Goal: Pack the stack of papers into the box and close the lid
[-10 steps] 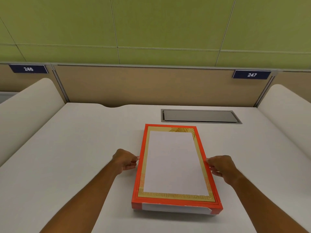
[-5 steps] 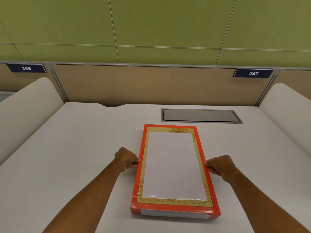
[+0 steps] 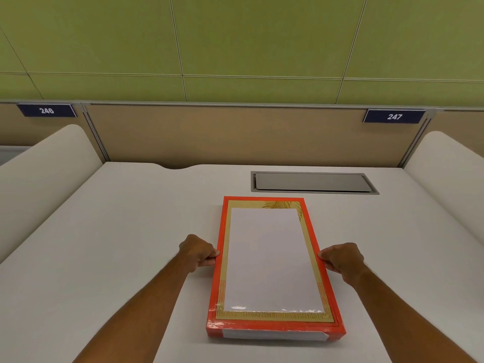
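Observation:
A flat red box with a gold border and a white panel on its lid lies lengthwise on the white desk in front of me. The lid sits down over the box. My left hand pinches the box's left long edge at about mid-length. My right hand pinches the right long edge opposite it. No loose stack of papers shows anywhere; the inside of the box is hidden by the lid.
A grey cable hatch is set into the desk just behind the box. Rounded white dividers flank the desk, and a beige partition with number plates closes the back.
Both hands have gone from loosely touching the box's sides to fingers curled tight on its edges. The box has stayed roughly where it was.

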Demonstrator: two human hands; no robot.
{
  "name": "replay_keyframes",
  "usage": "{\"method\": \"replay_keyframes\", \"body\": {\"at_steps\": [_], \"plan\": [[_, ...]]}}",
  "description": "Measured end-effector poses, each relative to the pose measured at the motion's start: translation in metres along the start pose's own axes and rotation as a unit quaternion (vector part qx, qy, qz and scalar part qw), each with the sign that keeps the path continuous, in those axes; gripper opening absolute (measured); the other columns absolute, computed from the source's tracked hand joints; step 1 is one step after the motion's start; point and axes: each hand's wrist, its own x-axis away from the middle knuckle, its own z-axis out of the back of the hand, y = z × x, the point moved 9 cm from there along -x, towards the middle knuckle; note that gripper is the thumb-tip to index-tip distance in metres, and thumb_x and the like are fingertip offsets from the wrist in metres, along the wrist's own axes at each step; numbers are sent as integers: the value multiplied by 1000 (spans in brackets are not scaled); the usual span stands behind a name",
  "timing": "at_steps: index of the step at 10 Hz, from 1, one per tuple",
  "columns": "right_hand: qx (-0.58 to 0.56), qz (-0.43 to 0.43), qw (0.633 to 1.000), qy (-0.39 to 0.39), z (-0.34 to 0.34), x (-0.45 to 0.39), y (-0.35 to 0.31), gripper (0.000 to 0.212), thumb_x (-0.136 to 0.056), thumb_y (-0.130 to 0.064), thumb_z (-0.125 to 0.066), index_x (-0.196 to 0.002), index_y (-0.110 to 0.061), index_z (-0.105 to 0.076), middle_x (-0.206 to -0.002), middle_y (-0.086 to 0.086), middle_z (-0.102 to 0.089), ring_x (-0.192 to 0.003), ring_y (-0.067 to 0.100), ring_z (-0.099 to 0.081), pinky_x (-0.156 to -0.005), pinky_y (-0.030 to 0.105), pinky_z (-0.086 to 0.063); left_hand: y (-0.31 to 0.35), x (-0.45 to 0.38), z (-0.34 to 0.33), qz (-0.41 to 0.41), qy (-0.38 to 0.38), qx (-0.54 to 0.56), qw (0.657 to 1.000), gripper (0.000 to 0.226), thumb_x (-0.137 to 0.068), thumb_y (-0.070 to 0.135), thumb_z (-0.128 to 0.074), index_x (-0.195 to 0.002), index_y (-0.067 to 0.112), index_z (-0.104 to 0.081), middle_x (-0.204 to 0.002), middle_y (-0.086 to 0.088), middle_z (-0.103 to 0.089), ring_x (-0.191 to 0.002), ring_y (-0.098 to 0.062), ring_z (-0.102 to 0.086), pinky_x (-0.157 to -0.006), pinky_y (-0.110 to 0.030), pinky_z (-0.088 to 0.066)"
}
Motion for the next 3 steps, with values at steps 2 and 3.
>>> {"method": "replay_keyframes", "body": {"at_steps": [2,3], "plan": [[70,33,997,-6,-3,6,-13,23,-87,-18,-73,-80,3,-71,-86,14,-75,-75,31,-74,-84,49,-62,6,2,2,-48,24,-66,996,25,-78,15,-79,-93,-3,-71,-96,-16,-75,-73,-26,-74,-76,-38,-63],[138,88,986,35,-5,17,-36,25,-89,-28,-71,-85,-3,-71,-91,9,-74,-80,27,-72,-89,45,-60,20,12,4,-102,65,-116,986,38,-78,30,-78,-103,2,-69,-107,-14,-73,-90,-27,-72,-87,-39,-59]]}}
